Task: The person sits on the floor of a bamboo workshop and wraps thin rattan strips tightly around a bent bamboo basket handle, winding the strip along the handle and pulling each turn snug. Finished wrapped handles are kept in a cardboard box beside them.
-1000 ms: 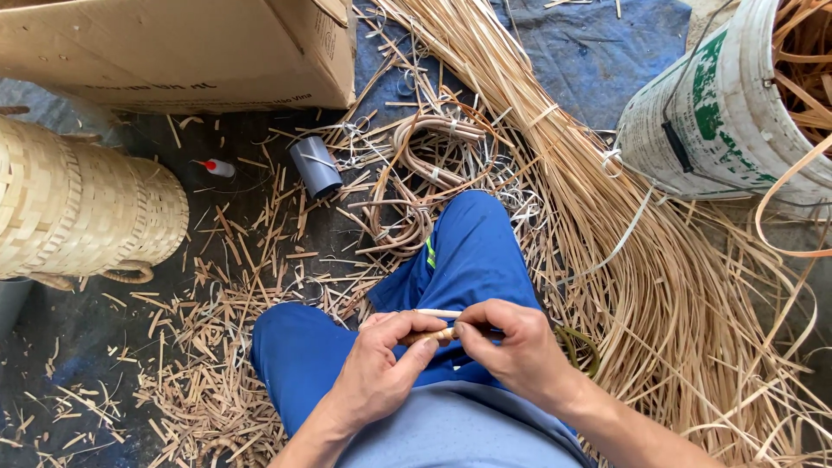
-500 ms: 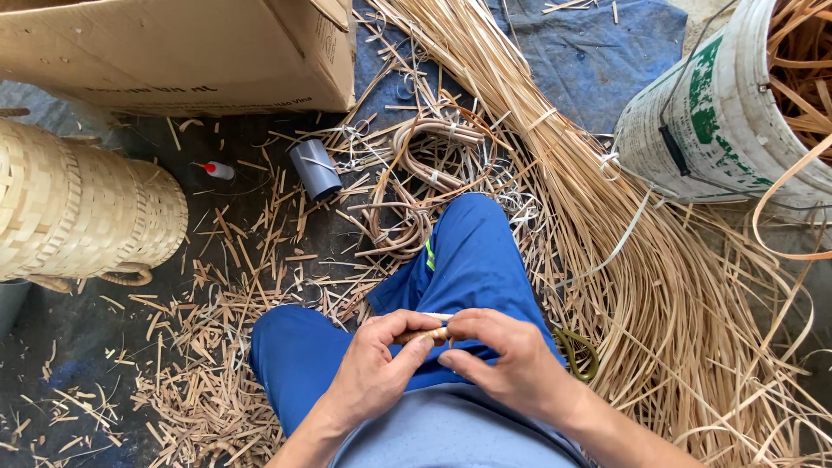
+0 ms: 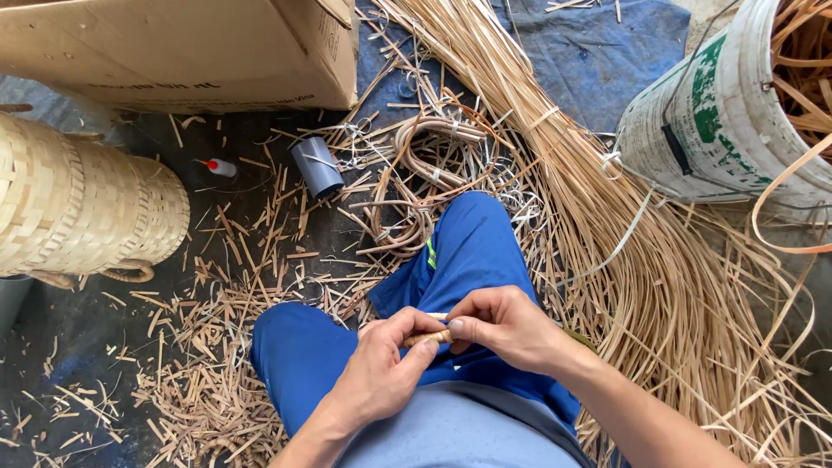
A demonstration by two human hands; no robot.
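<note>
Compared with a moment before, both hands sit a little lower over the blue trousers (image 3: 459,260). The left hand (image 3: 381,373) and right hand (image 3: 507,325) both pinch a short cane stick (image 3: 427,338) between their fingertips. Around lie cane strips (image 3: 607,225), a woven basket (image 3: 82,208), a cardboard box (image 3: 173,48) and a bucket (image 3: 719,113).

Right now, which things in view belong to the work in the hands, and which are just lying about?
In hand:
- short tan stick, pinched between left hand and right hand

Lying about:
- bundle of cane strips
- woven basket
- cardboard box
- bucket
- grey tube
- small red-capped bottle
- offcuts
</note>
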